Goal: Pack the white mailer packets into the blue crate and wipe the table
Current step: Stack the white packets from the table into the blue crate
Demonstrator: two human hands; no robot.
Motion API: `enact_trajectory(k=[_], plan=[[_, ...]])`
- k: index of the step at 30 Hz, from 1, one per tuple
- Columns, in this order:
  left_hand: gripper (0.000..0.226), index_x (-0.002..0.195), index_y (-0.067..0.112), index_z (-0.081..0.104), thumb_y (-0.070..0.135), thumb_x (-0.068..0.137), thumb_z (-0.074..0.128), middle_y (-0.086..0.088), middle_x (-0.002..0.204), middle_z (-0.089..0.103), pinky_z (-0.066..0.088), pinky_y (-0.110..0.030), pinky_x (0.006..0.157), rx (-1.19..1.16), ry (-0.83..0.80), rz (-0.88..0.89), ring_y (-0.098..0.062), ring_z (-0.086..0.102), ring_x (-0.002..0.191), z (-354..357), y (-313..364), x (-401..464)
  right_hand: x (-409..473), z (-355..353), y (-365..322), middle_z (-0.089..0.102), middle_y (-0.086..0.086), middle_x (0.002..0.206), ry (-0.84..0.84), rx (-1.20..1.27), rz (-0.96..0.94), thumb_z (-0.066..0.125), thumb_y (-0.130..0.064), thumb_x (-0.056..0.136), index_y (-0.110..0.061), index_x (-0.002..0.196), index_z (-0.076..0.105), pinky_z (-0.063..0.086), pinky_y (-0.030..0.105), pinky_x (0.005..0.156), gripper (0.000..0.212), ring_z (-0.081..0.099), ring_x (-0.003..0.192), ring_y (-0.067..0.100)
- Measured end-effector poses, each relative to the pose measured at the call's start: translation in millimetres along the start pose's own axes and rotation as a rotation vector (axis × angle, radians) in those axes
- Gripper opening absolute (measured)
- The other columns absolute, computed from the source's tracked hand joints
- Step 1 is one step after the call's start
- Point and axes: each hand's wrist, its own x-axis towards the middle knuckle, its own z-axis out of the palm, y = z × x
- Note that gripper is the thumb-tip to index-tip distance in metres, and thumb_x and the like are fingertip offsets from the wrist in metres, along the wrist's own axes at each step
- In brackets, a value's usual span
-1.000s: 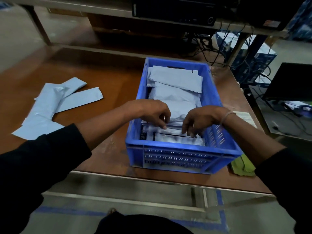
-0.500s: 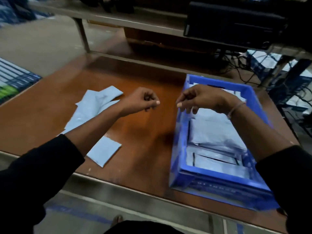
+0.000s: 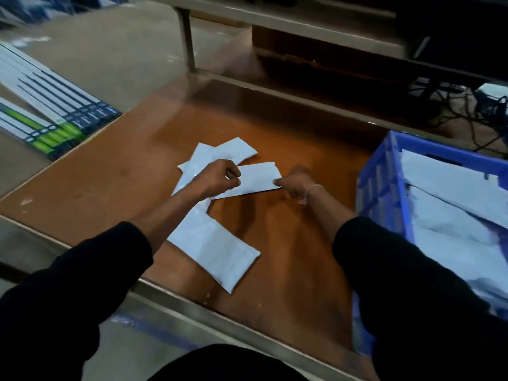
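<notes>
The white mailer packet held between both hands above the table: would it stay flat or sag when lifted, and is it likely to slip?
The mailer packet spans from left hand to right hand without visible drooping, so probably fairly stiff or padded. Pinched only at its ends, it seems light. Its smooth, faintly glossy surface suggests it could slide easily against other packets.

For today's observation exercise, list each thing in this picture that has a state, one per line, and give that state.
Left hand: pinching the left end of the held packet.
Right hand: pinching its right end.
Held packet: flat, gripped at both ends just above the table.
Loose packets: lying on the table, overlapping, not yet packed.
Crate: open-topped, holding packets.
</notes>
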Motion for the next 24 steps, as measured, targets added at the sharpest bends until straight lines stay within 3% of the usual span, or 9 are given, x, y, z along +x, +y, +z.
enact_trajectory(k=[2,6,8,10,12,15,16,19,24], plan=[[0.021,0.111,0.016,0.071,0.022,0.091,0.074,0.000,0.104,0.072,0.056,-0.025,0.064,0.001,-0.003,0.003,-0.016,0.071,0.090,-2.2,-10.4,5.5,12.7,17.9,-2.8,0.064,0.010,0.114,0.119,0.089,0.041,0.075,-0.042,0.083,-0.005,0.110,0.062,0.049,0.025,0.054,0.048,0.065,0.092,0.031],[0.021,0.111,0.017,0.072,0.020,0.090,0.074,0.003,0.105,0.071,0.051,-0.019,0.065,0.007,-0.007,0.016,-0.013,0.069,0.091,-7.3,-25.0,17.2,29.6,42.8,-11.7,0.046,0.013,0.145,0.265,-0.066,0.088,0.079,-0.055,0.074,-0.008,0.140,0.043,0.050,0.040,0.095,0.088,0.052,0.128,0.035],[0.021,0.111,0.017,0.072,0.020,0.091,0.074,0.003,0.104,0.070,0.049,-0.016,0.064,0.003,-0.001,0.024,-0.012,0.068,0.088,-9.9,-29.4,22.8,35.7,51.6,-16.1,0.049,0.015,0.141,0.280,-0.011,0.101,0.085,-0.042,0.072,-0.006,0.137,0.046,0.053,0.040,0.092,0.083,0.055,0.122,0.035],[0.021,0.111,0.017,0.072,0.020,0.091,0.074,0.003,0.104,0.069,0.047,-0.014,0.063,0.002,0.016,0.043,-0.011,0.067,0.087,-13.4,-33.3,28.7,41.8,52.2,-20.1,0.059,0.016,0.127,0.224,0.108,0.135,0.083,-0.023,0.077,-0.002,0.127,0.055,0.058,0.026,0.062,0.061,0.064,0.099,0.031],[0.021,0.111,0.017,0.072,0.020,0.091,0.074,0.003,0.106,0.070,0.052,-0.016,0.068,0.001,0.031,0.058,-0.012,0.068,0.090,-17.3,-36.3,35.8,52.2,45.8,-20.3,0.064,0.016,0.110,0.171,0.228,0.133,0.072,-0.011,0.085,0.002,0.115,0.064,0.042,0.015,0.036,0.034,0.058,0.075,0.024],[0.026,0.115,0.016,0.071,0.022,0.090,0.076,-0.001,0.112,0.071,0.061,-0.029,0.085,-0.027,0.036,0.065,-0.015,0.069,0.098,-21.7,-37.0,49.7,67.4,22.3,-19.0,0.067,0.016,0.100,0.160,0.411,0.127,0.069,-0.001,0.082,-0.002,0.082,0.066,0.052,0.022,0.048,0.003,0.059,0.070,0.022],[0.030,0.117,0.016,0.069,0.024,0.089,0.078,-0.002,0.113,0.071,0.060,-0.031,0.088,-0.046,0.041,0.064,-0.016,0.069,0.101,-22.6,-35.0,53.6,70.2,11.5,-19.0,0.064,0.016,0.096,0.137,0.456,0.109,0.065,0.003,0.084,-0.005,0.077,0.061,0.050,0.025,0.051,0.012,0.057,0.067,0.020],[0.049,0.128,0.017,0.062,0.034,0.086,0.081,-0.001,0.123,0.068,0.056,-0.029,0.094,-0.151,0.042,0.049,-0.015,0.065,0.110,-19.7,-25.6,64.6,57.4,-26.6,-32.4,0.060,0.012,0.092,0.087,0.515,0.015,0.055,0.002,0.094,-0.014,0.084,0.055,0.050,0.022,0.048,0.019,0.058,0.069,0.015],[0.074,0.145,0.023,0.047,0.055,0.085,0.076,0.004,0.145,0.056,0.052,-0.030,0.098,-0.265,-0.044,0.062,-0.015,0.058,0.127,-7.2,5.4,74.7,35.4,-71.9,-57.7,0.066,0.007,0.085,0.013,0.528,-0.127,0.058,-0.001,0.094,-0.015,0.084,0.061,0.056,0.030,0.066,0.018,0.065,0.074,0.016]])
